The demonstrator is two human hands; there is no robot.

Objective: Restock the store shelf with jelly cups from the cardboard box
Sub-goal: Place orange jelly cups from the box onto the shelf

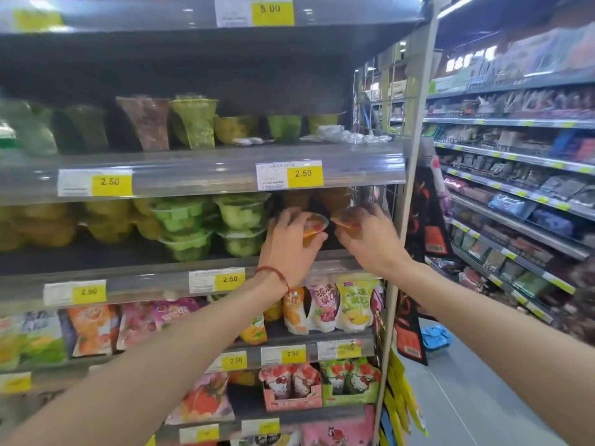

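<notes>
As both reach the shelf [128, 272] | left hand [285, 244] grips jelly cup [315, 227] | right hand [370, 241] grips second cup [345, 220]

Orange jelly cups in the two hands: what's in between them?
Nothing. The head view shows only a narrow dark gap between the orange jelly cup in the left hand and the second cup in the right hand.

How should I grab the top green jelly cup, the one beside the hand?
Hold the top green jelly cup by its wall just under the wide rim, coming straight from the front. The shelf above sits low over it and another green stack crowds its left, so the front looks easiest.
</notes>
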